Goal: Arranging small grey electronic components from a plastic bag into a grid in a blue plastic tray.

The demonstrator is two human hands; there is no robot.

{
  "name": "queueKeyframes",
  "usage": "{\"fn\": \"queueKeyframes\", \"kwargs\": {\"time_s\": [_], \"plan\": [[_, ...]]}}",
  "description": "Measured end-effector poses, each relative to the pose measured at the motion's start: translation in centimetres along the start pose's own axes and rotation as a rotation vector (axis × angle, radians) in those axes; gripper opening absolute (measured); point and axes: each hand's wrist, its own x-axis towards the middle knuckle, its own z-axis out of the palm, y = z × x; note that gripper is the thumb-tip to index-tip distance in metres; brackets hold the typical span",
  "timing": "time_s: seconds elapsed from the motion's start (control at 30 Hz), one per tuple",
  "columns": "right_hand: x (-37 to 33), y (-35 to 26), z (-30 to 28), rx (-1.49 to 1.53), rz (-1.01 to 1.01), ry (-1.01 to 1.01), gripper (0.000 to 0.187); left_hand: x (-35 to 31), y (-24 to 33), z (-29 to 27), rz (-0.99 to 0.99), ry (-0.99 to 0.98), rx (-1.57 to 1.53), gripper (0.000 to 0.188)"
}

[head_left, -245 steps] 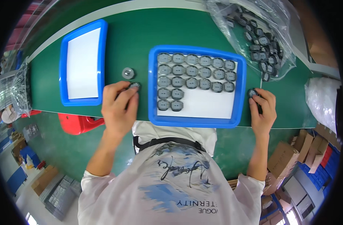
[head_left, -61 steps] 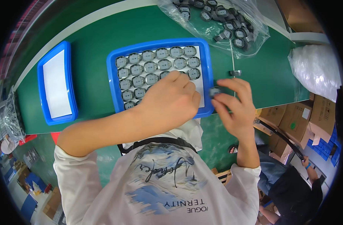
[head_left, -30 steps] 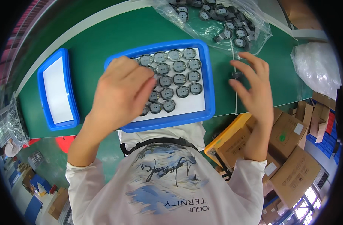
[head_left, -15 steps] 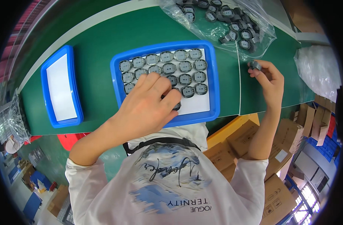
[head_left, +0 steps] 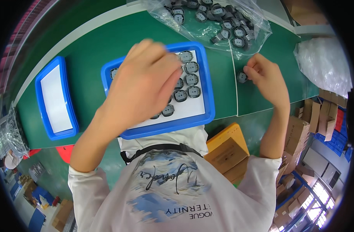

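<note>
**1 grey part (head_left: 242,77) clamped in R hand (head_left: 266,79), R of main tray (head_left: 208,89)**

Qty: approx. 10 tray parts (head_left: 186,57) vis., rest hidden under L hand (head_left: 146,73); L grip blurred, can't tell. Main tray: blue, white liner. Clear bag (head_left: 261,33): many loose parts, uncounted. Far L: lined blue tray (head_left: 70,100).

Factory workshop: green workbench (head_left: 95,42), bagged grey parts (head_left: 239,42), cardboard boxes (head_left: 297,133) (several at right).

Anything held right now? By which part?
Right hand: small dark gray part, apparently pinched at its upper edge. Left hand, over the blue tray: cannot tell.
</note>
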Motion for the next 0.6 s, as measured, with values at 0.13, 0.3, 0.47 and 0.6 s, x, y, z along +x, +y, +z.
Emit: {"fn": "queueKeyframes", "kwargs": {"time_s": [0.13, 0.3, 0.47, 0.6], "plan": [[-2.1, -0.8, 3.0, -0.192, -0.109, 0.084, 0.020, 7.2, -0.8, 4.4, 0.066, -0.057, 0.276, 0.019], [-4.1, -0.4, 6.0, -0.164, -0.142, 0.347, 0.026, 12.3, 0.2, 7.9, -0.063, -0.387, 0.407, 0.015], [-4.9, 0.8, 7.0, -0.174, -0.303, 0.471, 0.028, 9.2, 0.4, 6.4, 0.152, 0.000, 0.211, 0.016], [-5.7, -0.3, 6.4, -0.019, -0.371, 0.419, 0.025, 1.2, 3.2, 2.9, 0.157, -0.084, -0.024, 0.020]]}}
